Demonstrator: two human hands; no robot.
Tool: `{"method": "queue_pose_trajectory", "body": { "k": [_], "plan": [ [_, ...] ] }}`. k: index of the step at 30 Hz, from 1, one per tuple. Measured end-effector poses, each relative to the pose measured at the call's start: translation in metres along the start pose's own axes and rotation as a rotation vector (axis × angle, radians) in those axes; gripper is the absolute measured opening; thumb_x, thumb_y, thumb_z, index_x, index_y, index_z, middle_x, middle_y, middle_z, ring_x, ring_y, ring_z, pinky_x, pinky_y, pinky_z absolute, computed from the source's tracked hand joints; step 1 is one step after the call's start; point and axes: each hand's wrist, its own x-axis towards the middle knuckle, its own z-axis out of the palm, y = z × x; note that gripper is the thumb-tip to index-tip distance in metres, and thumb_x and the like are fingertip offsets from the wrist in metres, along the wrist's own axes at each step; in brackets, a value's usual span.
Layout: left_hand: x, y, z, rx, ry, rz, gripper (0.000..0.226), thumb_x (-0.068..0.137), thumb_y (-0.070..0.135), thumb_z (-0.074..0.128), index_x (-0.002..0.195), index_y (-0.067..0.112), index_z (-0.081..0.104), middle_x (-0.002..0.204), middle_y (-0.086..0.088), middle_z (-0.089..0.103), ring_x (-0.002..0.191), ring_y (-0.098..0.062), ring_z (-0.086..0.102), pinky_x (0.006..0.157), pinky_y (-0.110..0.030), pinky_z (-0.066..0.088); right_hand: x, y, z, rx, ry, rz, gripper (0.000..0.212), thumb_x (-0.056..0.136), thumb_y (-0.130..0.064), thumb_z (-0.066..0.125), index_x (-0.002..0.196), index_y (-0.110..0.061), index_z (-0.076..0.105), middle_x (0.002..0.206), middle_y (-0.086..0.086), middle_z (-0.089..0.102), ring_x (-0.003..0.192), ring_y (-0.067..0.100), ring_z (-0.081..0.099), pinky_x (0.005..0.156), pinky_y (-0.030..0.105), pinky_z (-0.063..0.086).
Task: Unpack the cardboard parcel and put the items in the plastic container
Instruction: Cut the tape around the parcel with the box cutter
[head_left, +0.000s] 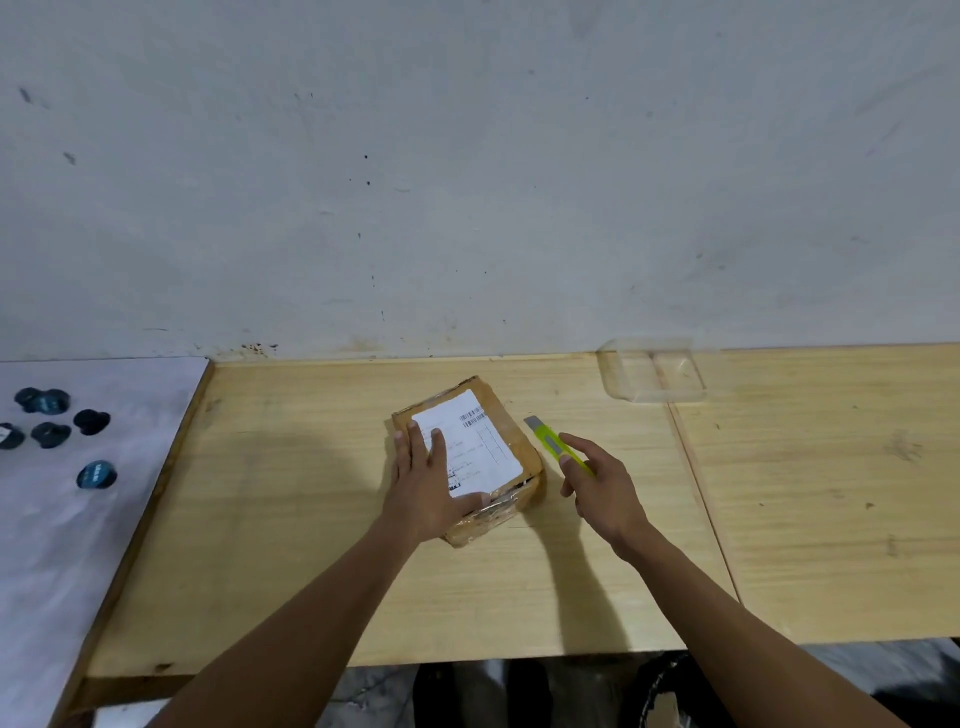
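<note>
Light wooden table (311, 571) fills lower frame, w/ a seam at right. On it: taped brown cardboard parcel w/ white label (483, 447) at centre; clear plastic container (654, 371) upper right, near wall. White sheet (78, 545) at left edge carries dark round caps (52, 434).

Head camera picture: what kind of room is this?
Probably a plain workshop or packing spot: a bare wooden table against a scuffed wall, with a taped parcel and a yellow utility knife for opening it.
</note>
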Motion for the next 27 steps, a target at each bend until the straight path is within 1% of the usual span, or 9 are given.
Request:
{"method": "queue_pose_trajectory", "body": {
  "k": [3,5,7,10,12,15,18,22,27],
  "plan": [
    [0.012,-0.017,-0.009,0.043,-0.065,0.12,0.13,0.062,0.086,0.05,0.152,0.016,-0.012,0.156,-0.011,-0.03,0.142,-0.033,-0.03,0.12,-0.052,-0.001,0.001,0.002,0.002,-0.013,0.004,-0.003,0.03,0.099,-0.029,0.052,0.128,-0.034,0.059,0.065,0.002,0.063,0.048,0.0,0.049,0.058,0.028,0.042],
    [0.023,-0.027,-0.018,0.052,-0.122,0.171,0.138,0.051,0.095,0.042,0.153,0.019,-0.012,0.155,-0.005,-0.032,0.142,-0.028,-0.032,0.12,-0.053,-0.001,0.001,0.001,0.003,-0.027,0.008,-0.011,0.031,0.099,-0.029,0.051,0.129,-0.033,0.058,0.066,0.001,0.063,0.048,0.0,0.049,0.057,0.027,0.042],
    [0.03,-0.033,-0.023,0.02,-0.144,0.199,0.132,0.059,0.09,0.049,0.153,0.021,-0.012,0.154,-0.002,-0.034,0.141,-0.025,-0.033,0.119,-0.054,-0.003,0.002,0.0,0.003,-0.046,0.016,-0.02,0.031,0.1,-0.028,0.05,0.13,-0.032,0.057,0.069,0.001,0.064,0.049,-0.001,0.052,0.055,0.023,0.042],
    [0.03,-0.031,-0.016,-0.169,0.0,0.205,0.103,0.085,0.058,0.06,0.154,0.015,-0.004,0.158,-0.002,-0.026,0.144,-0.022,-0.027,0.12,-0.051,-0.002,0.007,-0.002,0.003,-0.087,0.026,-0.033,0.032,0.1,-0.028,0.049,0.131,-0.03,0.056,0.073,0.002,0.064,0.054,-0.002,0.056,0.051,0.014,0.041],
    [0.026,-0.025,-0.007,-0.226,0.102,0.173,0.107,0.084,0.058,0.062,0.153,0.009,-0.003,0.159,-0.003,-0.022,0.143,-0.018,-0.027,0.121,-0.042,-0.004,0.011,-0.003,0.005,-0.111,0.024,-0.036,0.032,0.1,-0.027,0.049,0.131,-0.029,0.057,0.071,0.002,0.065,0.057,0.001,0.057,0.049,0.011,0.04],
    [0.024,-0.02,0.004,-0.195,0.156,0.156,0.115,0.078,0.062,0.065,0.153,0.003,0.0,0.159,-0.01,-0.02,0.144,-0.022,-0.027,0.122,-0.046,0.0,0.018,-0.004,0.008,-0.128,0.013,-0.033,0.032,0.1,-0.028,0.048,0.131,-0.029,0.058,0.068,0.001,0.064,0.059,0.005,0.056,0.052,0.018,0.041],
    [0.024,-0.019,0.002,-0.211,0.159,0.15,0.114,0.078,0.057,0.068,0.152,0.001,0.002,0.16,-0.01,-0.019,0.144,-0.02,-0.027,0.122,-0.043,0.004,0.026,-0.007,0.009,-0.132,0.007,-0.032,0.031,0.101,-0.027,0.048,0.13,-0.028,0.058,0.068,0.001,0.063,0.059,0.007,0.055,0.053,0.02,0.041],
    [0.019,-0.016,-0.002,-0.263,0.158,0.14,0.114,0.077,0.053,0.073,0.153,0.003,0.003,0.16,-0.005,-0.02,0.146,-0.018,-0.023,0.116,-0.04,0.023,0.028,-0.006,0.011,-0.132,-0.012,-0.032,0.031,0.1,-0.027,0.048,0.13,-0.029,0.058,0.068,-0.001,0.062,0.06,0.006,0.056,0.052,0.015,0.041],
    [0.017,-0.014,-0.004,-0.275,0.161,0.13,0.113,0.077,0.05,0.074,0.153,0.004,0.004,0.16,-0.005,-0.02,0.147,-0.017,-0.021,0.114,-0.037,0.027,0.025,0.002,0.011,-0.122,-0.029,-0.017,0.03,0.099,-0.025,0.05,0.127,-0.027,0.061,0.064,-0.004,0.059,0.061,0.012,0.055,0.058,0.023,0.043]
  ]
}}
